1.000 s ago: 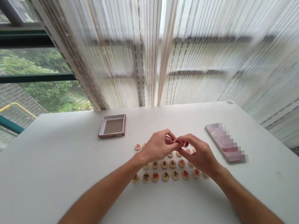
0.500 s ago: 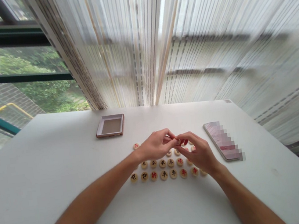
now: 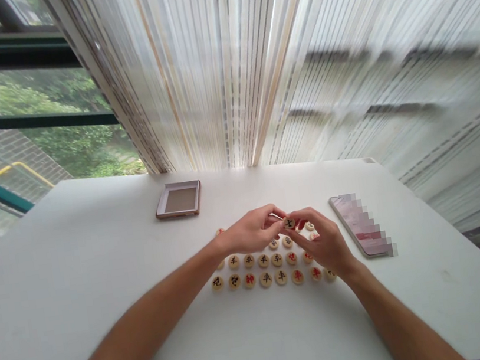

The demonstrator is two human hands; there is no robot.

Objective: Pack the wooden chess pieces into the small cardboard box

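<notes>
A round Chinese chess piece with a black character faces up towards me, pinched between the fingertips of both hands above the other pieces. My left hand comes in from the left, thumb and fingers closed at the piece's left edge. From the right, my right hand grips the opposite edge with thumb and forefinger. Below them lie rows of wooden pieces with black or red characters, among them a red-marked piece and a black-marked piece in the nearest row. My hands hide part of the farther rows.
The pieces lie on a white table. An open shallow box stands towards the back left. To the right of my hands lies a phone, partly pixelated. Behind the table hang striped curtains, beside a window on the left.
The held piece has turned so that its black character now shows; before, fingers mostly covered it. Both hands stay together over the rows. The view has shifted slightly.
</notes>
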